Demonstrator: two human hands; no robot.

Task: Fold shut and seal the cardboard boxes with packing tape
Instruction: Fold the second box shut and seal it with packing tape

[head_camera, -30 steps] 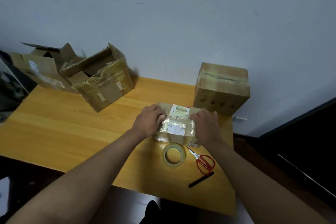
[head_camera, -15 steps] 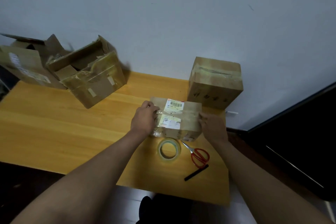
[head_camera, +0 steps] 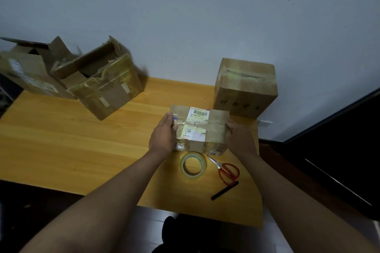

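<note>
Head view: both hands, left (head_camera: 162, 137) and right (head_camera: 239, 139), grip the small box (head_camera: 202, 129), apparently sealed; next, set it aside.

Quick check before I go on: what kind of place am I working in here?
Probably a makeshift packing spot in a plain room, not a warehouse: a small wooden table against a scuffed bare wall, used cardboard boxes piled on it, a tape roll and scissors at hand.
</note>
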